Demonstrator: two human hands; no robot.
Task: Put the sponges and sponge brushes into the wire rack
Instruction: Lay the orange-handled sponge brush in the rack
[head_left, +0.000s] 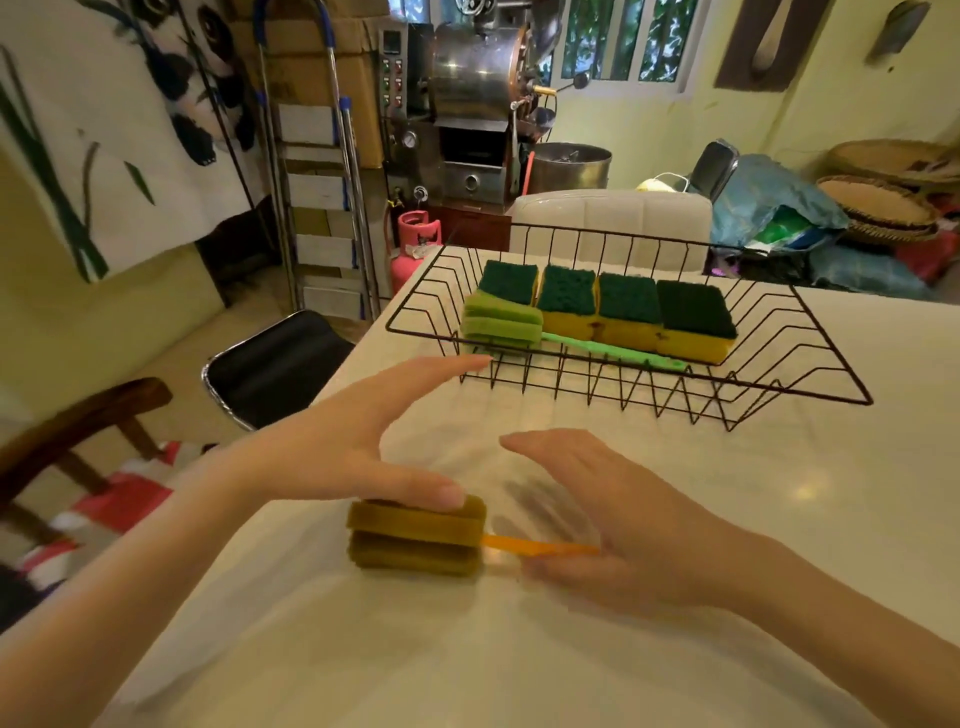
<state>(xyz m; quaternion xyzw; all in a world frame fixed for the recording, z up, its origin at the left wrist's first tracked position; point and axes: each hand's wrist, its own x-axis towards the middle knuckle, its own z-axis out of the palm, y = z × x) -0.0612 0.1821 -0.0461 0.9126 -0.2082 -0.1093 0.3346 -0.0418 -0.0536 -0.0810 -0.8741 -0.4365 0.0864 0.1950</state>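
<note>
A black wire rack (779, 388) stands on the white table (779, 519), far of centre. Inside it, several yellow sponges with dark green tops (626, 299) lie in a row, and a light green sponge brush (501, 322) lies along the front with its handle pointing right. An olive sponge brush with an orange handle (415, 540) lies on the table near me. My left hand (353, 441) is spread, its thumb resting on the brush's sponge head. My right hand (623, 509) hovers flat and blurred over the handle's end, fingers extended.
A white padded chair back (610, 218) stands behind the table's far edge. Left of the table are a black chair (275, 364), a wooden chair (78, 415), a pink gas cylinder (415, 249) and a step ladder (322, 182). The table's left edge runs diagonally beside my left arm.
</note>
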